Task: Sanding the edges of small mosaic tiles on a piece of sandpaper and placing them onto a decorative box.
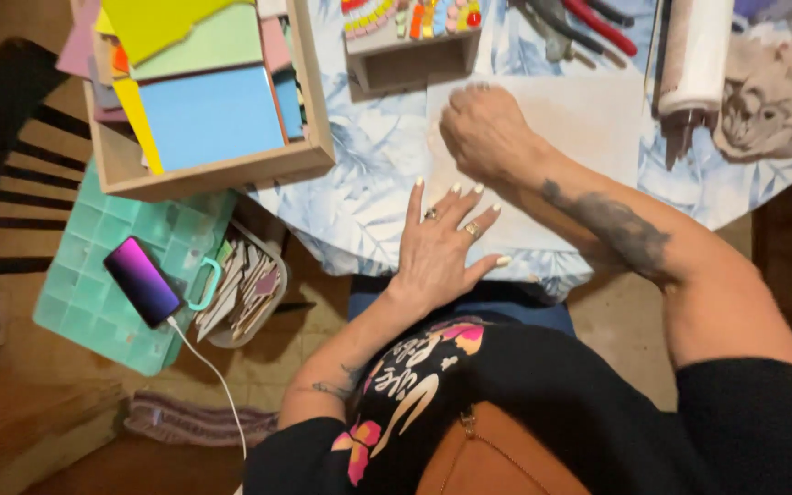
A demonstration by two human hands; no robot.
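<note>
Pale sheet lying flat at the table's near edge, under both hands.
Left hand spread flat on its near corner; right hand curled, knuckles down, mid-sheet.

A pale beige, rectangular sheet of thin board lies flat on the worktop covered with a blue-and-white leaf-patterned cloth. Its near edge reaches the worktop's rim. The left hand presses flat on its near corner; the right hand rests curled on its middle.
</note>
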